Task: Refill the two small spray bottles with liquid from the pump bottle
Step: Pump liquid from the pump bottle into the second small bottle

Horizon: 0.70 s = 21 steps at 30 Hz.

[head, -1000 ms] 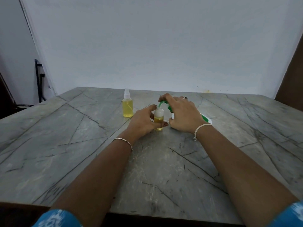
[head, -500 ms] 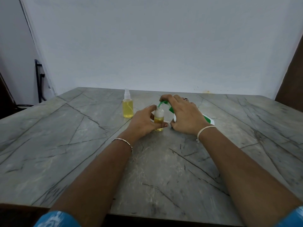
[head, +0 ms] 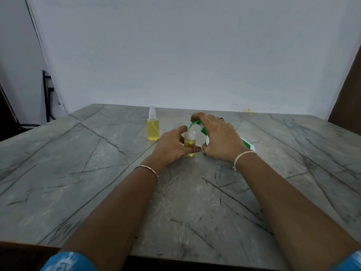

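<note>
Starting at the left, the grey veined table (head: 84,173) spreads wide from its left edge to a capped spray bottle (head: 153,127). That bottle stands upright toward the far edge, nearly full of yellow liquid and apart from both hands. Just right of it, the left hand (head: 171,146), with a thin bracelet (head: 148,169) at the wrist, curls fingers and thumb round an open spray bottle (head: 189,141). This one stands on the table near the middle, yellow liquid in its lower half, whitish above.

The green spout of the pump bottle (head: 245,144) sits right at that open neck. The right hand (head: 220,139), a pale thread band (head: 243,155) at its wrist, grips the pump bottle with fingers curled over the green pump head and the thumb low, close to the left fingertips. The bottle leans down to the right, and its white-and-green body shows behind the wrist, low at the tabletop. Beyond it, tabletop runs on to the right edge. A broad stretch of surface lies between the hands and the near edge, crossed only by the two forearms.
</note>
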Motion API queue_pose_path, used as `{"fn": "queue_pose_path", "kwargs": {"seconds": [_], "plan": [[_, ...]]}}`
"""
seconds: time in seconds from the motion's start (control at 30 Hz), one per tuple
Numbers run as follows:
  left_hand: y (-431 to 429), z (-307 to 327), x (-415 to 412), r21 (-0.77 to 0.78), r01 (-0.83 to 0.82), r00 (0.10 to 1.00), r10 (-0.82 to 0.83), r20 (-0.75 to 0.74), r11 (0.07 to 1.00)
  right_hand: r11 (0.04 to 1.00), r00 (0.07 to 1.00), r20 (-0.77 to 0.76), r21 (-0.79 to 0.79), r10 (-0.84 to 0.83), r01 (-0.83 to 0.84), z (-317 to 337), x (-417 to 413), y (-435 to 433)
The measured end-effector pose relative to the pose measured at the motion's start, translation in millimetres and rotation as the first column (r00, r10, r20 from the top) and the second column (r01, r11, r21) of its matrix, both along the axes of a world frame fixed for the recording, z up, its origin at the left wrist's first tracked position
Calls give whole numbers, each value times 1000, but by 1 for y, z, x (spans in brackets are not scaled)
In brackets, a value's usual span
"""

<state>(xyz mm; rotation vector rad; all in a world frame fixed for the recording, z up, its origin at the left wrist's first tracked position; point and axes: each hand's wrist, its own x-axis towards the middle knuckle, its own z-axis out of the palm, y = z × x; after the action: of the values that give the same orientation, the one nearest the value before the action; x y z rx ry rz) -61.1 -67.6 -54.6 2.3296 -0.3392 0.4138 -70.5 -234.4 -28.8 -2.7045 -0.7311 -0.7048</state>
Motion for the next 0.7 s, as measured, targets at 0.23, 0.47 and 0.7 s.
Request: {"fn": "queue_pose_path", "kwargs": {"seconds": [0.23,0.47,0.7], "plan": [[1,0,1,-1,-9,1000,9,-13,1000,999,999,-25,26,25,-24,1,-1,-1],[1,1,-1,-32,6,1000,-7,-15,999,997,999,5,62,37,-37,0,1,3],[0,1,-1,-23,-11,1000,10,-14,1000,999,999,30,31,15,-15,-3,0,1]]}}
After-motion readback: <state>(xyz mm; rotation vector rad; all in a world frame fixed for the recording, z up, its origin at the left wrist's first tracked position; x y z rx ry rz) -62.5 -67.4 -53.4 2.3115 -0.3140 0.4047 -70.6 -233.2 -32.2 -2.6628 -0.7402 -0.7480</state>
